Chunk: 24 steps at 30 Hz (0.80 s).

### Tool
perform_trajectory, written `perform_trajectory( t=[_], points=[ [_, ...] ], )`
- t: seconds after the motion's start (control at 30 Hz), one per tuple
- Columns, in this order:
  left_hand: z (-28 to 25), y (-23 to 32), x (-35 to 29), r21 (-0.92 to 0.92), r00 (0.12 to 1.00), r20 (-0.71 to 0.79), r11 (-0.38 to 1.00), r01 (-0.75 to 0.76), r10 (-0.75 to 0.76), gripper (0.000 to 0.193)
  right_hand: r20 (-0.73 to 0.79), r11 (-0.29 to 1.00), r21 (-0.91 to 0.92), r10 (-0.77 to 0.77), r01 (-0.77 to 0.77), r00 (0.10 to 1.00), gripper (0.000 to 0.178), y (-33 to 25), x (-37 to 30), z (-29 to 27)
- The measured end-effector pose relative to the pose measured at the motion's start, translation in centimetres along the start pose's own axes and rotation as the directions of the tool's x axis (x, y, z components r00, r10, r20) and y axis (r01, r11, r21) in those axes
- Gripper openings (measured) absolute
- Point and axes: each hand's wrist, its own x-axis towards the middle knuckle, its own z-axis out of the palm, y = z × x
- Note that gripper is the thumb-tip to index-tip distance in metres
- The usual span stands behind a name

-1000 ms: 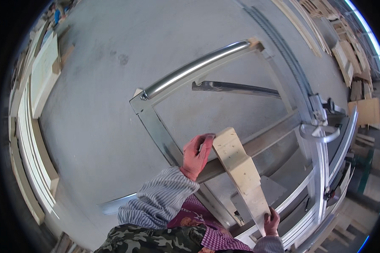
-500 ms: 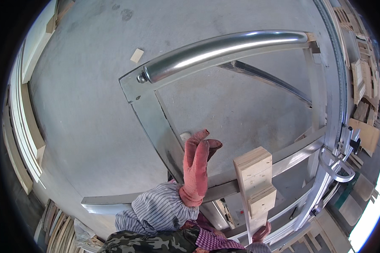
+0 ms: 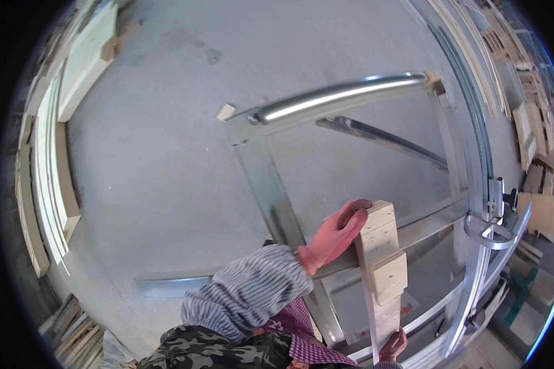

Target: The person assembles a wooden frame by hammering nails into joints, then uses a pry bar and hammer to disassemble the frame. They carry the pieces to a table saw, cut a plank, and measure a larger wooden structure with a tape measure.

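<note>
My left hand (image 3: 338,232), in a pink glove with dark fingertips, grips the far end of a pale wooden board (image 3: 378,243). A shorter wood block (image 3: 389,278) sits on top of the board, partway along. At the near end my right hand (image 3: 393,345) holds the same board; part of that hand is hidden behind the wood. The board lies lengthwise away from me, over the metal frame (image 3: 425,224) of a machine. Beyond my left hand, a shiny metal roller (image 3: 345,95) spans the frame's far side.
A fence rail with a clamp and looped handle (image 3: 489,234) runs along the right. Long boards (image 3: 58,178) lie at the left. Wood offcuts (image 3: 80,332) are piled at lower left, more wood (image 3: 529,129) at right. A small wood scrap (image 3: 226,112) lies near the roller.
My left hand has moved right, from open above the frame to gripping the board's far end. The view has shifted, and my right hand still holds the near end.
</note>
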Motion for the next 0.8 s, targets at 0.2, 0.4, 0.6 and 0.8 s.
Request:
perform_trajectory(
  t=[0.2, 0.4, 0.6, 0.8],
  points=[
    [0.1, -0.2, 1.4, 0.287, 0.992, -0.023, 0.951, -0.116, 0.128, 0.034, 0.085, 0.997, -0.076, 0.012, -0.005, 0.996, 0.056, 1.6, 1.8, -0.1],
    [-1.3, 3.2, -7.2, 0.599, 0.934, -0.158, 0.783, -0.167, 0.320, 0.040, 0.341, 0.988, 0.105, 0.069, -0.111, 0.938, 0.061, 5.0, 1.6, 0.7],
    [-6.7, 5.2, -22.8, 0.194, 0.903, -0.296, 0.946, -0.261, 0.310, 0.033, 0.733, 0.922, -0.314, 0.084, 0.227, 0.675, 0.050, 0.7, -5.0, -0.1],
    [-11.0, 7.3, -32.8, 0.150, 0.873, -0.464, 0.985, -0.087, 0.148, 0.032, 0.519, 0.932, -0.017, -0.302, 0.363, 0.800, 0.038, -5.6, -12.2, 2.9]
  ],
)
